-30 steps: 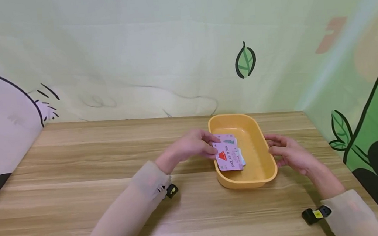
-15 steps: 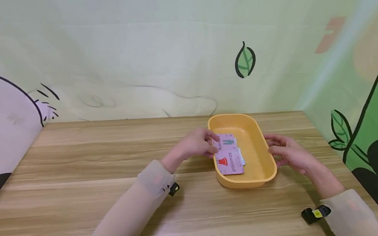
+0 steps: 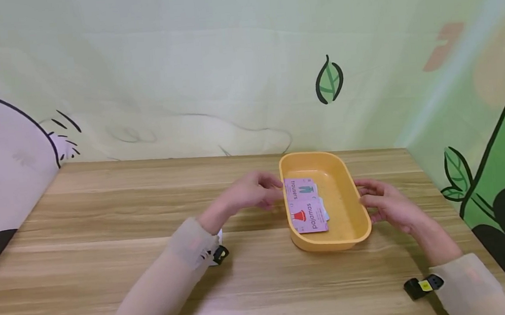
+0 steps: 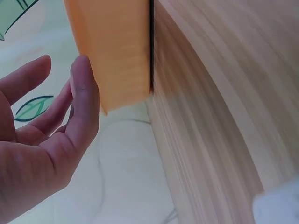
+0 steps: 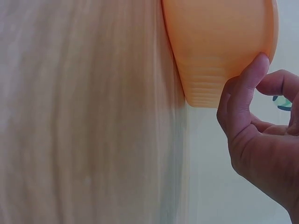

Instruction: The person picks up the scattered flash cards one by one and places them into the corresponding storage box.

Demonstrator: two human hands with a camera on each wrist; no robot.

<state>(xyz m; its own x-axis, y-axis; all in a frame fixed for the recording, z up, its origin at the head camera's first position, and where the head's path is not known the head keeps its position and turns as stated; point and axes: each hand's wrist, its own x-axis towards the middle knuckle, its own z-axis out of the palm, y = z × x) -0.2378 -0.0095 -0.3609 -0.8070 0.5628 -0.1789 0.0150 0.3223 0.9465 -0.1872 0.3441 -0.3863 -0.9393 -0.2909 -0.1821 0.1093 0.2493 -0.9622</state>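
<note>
A yellow plastic tray (image 3: pixel 339 210) stands on the table, with purple cards inside along its left wall. One card (image 3: pixel 312 217) reads "pajamas" beside a red picture; another card (image 3: pixel 299 188) reads "trousers". Part of a light-blue card (image 3: pixel 325 209) shows beneath them. My left hand (image 3: pixel 253 192) is just outside the tray's left rim, fingers loosely bent and holding nothing; the left wrist view shows a gap between thumb and forefinger (image 4: pixel 51 126). On the opposite side, my right hand (image 3: pixel 385 204) touches the tray's outer wall and rim with relaxed fingers.
Partly hidden under my left sleeve, a white piece (image 3: pixel 220 236) lies on the wooden table (image 3: pixel 129 226). Behind the table's back edge hangs a pale green printed backdrop (image 3: pixel 184 83). A black wrist camera (image 3: pixel 423 286) sits at my right cuff.
My left hand has let go of the pajamas card, which now lies lower in the tray, uncovering the trousers card. That hand has drawn back left, past the rim. My right hand stays put.
</note>
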